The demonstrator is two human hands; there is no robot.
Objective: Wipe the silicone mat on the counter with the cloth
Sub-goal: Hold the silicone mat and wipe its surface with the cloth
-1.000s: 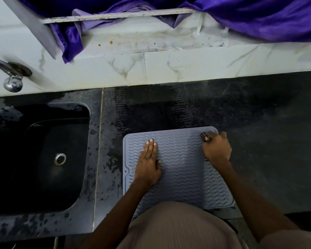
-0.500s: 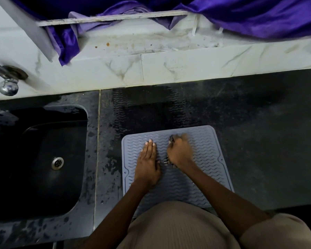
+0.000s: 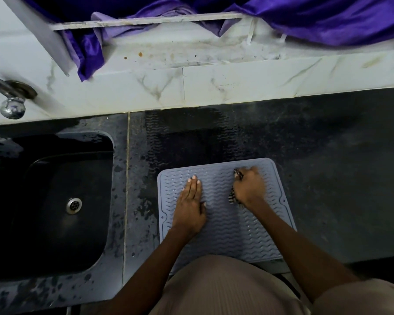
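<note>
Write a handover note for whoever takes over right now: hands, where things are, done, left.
Left hand: flat, fingers straight, pressing the left half of the mat to hold it down.
Right hand: gripping the bunched striped cloth on the mat's upper right part, mid-stroke (blurred).
The mat lies on the dark counter, right of the sink, at the front edge.
Done: wiping under way; how much is covered cannot be told.
Left: finish wiping, including under the left hand.

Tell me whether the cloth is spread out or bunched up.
Bunched up: the cloth is a striped wad gripped in the right hand on the mat.
</note>
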